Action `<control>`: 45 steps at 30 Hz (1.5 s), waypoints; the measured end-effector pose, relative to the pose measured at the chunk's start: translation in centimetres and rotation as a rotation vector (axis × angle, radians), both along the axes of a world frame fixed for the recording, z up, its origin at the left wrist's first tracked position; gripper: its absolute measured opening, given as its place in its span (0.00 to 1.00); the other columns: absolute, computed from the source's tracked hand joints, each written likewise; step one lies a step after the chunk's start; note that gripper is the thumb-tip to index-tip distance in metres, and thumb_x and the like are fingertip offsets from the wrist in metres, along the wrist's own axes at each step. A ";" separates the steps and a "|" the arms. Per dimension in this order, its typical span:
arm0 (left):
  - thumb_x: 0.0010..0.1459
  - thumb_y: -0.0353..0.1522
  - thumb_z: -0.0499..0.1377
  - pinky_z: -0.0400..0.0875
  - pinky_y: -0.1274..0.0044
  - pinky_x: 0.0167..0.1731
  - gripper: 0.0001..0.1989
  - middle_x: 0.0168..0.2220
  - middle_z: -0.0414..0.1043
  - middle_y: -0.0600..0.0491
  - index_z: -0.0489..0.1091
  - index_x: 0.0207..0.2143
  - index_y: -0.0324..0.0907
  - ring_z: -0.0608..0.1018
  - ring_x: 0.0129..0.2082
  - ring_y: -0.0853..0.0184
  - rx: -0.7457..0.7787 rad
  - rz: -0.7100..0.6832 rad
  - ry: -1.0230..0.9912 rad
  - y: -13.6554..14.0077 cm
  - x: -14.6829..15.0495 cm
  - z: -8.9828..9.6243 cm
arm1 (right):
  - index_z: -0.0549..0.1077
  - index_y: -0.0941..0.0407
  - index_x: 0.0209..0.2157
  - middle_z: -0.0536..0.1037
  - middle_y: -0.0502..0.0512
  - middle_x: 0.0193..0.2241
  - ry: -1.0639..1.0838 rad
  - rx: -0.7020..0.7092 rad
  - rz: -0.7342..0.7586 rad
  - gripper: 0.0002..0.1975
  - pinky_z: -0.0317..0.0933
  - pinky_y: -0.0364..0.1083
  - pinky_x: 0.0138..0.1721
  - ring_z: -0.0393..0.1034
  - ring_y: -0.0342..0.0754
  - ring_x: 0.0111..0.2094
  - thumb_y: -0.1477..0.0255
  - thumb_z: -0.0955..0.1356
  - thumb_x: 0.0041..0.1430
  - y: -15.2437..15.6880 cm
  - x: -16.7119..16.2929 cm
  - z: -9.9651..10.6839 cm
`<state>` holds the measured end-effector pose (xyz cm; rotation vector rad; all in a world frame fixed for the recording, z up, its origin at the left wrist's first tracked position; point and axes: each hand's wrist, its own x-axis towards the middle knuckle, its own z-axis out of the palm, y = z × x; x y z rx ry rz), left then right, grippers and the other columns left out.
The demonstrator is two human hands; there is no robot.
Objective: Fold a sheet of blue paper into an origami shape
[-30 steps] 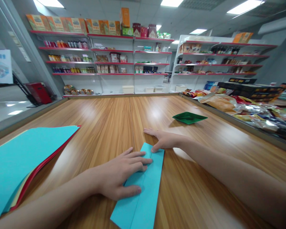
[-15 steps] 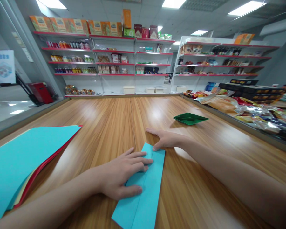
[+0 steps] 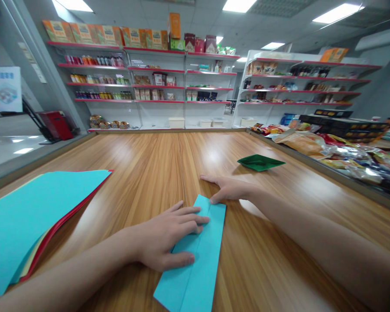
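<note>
A folded strip of light blue paper (image 3: 203, 268) lies on the wooden table in front of me, a crease line running along its length. My left hand (image 3: 170, 236) rests flat on its left half, fingers spread across the paper. At the strip's far end, the thumb of my right hand (image 3: 229, 189) touches the top edge, while its other fingers stretch forward over the wood. Neither hand grips anything. Beyond my right hand sits a green folded paper boat (image 3: 261, 163).
To the left lies a stack of coloured paper sheets (image 3: 45, 208), light blue on top with red and cream below. Packaged snacks (image 3: 344, 151) and black boxes (image 3: 344, 123) fill a neighbouring surface at right. Store shelves (image 3: 156, 102) stand behind the table (image 3: 143, 160).
Almost nothing differs; the view has shifted very slightly. Both hands keep their places on the blue paper.
</note>
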<state>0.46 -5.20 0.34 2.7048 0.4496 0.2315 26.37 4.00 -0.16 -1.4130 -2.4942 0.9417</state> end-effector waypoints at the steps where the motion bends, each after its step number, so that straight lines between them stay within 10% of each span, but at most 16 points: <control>1: 0.56 0.40 0.57 0.48 0.53 0.59 0.20 0.62 0.57 0.48 0.63 0.50 0.44 0.57 0.62 0.50 0.000 0.000 -0.001 0.0 0.0 0.0 | 0.48 0.56 0.64 0.48 0.58 0.65 0.000 0.003 0.006 0.50 0.39 0.54 0.64 0.43 0.57 0.65 0.63 0.74 0.43 0.0 0.0 0.0; 16: 0.58 0.40 0.55 0.49 0.55 0.60 0.20 0.62 0.57 0.49 0.63 0.52 0.44 0.57 0.62 0.52 0.038 0.028 0.003 0.1 -0.1 -0.4 | 0.55 0.54 0.62 0.55 0.55 0.63 0.117 0.030 -0.007 0.42 0.44 0.55 0.63 0.51 0.55 0.62 0.71 0.71 0.46 0.7 0.7 -1.2; 23: 0.65 0.37 0.46 0.53 0.59 0.58 0.22 0.63 0.54 0.45 0.56 0.60 0.42 0.57 0.62 0.54 0.188 0.359 0.025 1.1 0.0 -2.3 | 0.75 0.56 0.42 0.77 0.56 0.43 0.355 0.517 -0.190 0.14 0.62 0.52 0.50 0.70 0.51 0.45 0.74 0.62 0.58 0.1 -0.7 -3.6; 28: 0.63 0.37 0.48 0.59 0.57 0.53 0.20 0.58 0.58 0.45 0.61 0.56 0.46 0.62 0.56 0.52 0.270 0.452 0.006 1.7 -0.2 -2.4 | 0.76 0.56 0.37 0.75 0.58 0.33 0.286 0.741 -0.012 0.10 0.63 0.51 0.41 0.69 0.51 0.38 0.76 0.63 0.57 -2.3 -2.7 -3.0; 35: 0.55 0.42 0.55 0.60 0.56 0.49 0.16 0.54 0.58 0.44 0.65 0.44 0.44 0.61 0.53 0.49 0.273 0.520 -0.058 2.3 -0.6 -2.4 | 0.75 0.54 0.41 0.72 0.57 0.37 0.217 0.645 0.276 0.11 0.62 0.51 0.43 0.66 0.50 0.40 0.73 0.66 0.56 -4.2 -4.0 -2.5; 45: 0.52 0.51 0.57 0.51 0.51 0.55 0.24 0.60 0.49 0.39 0.60 0.38 0.42 0.48 0.62 0.42 0.215 0.531 -0.143 2.0 -0.8 -2.1 | 0.75 0.54 0.43 0.70 0.57 0.38 0.180 0.630 0.256 0.11 0.62 0.51 0.44 0.65 0.50 0.41 0.71 0.66 0.58 -4.1 -3.6 -2.2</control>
